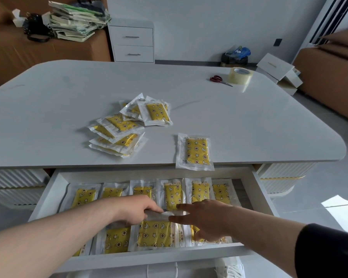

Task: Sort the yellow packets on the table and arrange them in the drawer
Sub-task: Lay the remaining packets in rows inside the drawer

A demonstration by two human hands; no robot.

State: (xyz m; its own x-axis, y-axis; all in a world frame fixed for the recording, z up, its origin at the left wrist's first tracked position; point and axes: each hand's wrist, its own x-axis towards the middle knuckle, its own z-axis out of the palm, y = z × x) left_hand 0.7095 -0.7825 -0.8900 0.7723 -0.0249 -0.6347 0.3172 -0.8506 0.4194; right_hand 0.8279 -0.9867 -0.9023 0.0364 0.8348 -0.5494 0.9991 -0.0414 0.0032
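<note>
Both hands inside open drawer (pixel 54 189) — left hand (pixel 136 210) pinching clear edge of yellow packet (pixel 155 233), right hand (pixel 206 219) spread flat, grasping nothing — loose pile (pixel 127 122) on bench (pixel 249 117).

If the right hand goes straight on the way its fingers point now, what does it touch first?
The right hand points left, toward the left hand. It would most likely meet the clear top edge of the packet that the left hand's fingers hold, then those fingers. Depth is uncertain.

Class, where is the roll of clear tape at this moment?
In the head view, the roll of clear tape stands at the table's far right, just right of the red-handled scissors.
</note>
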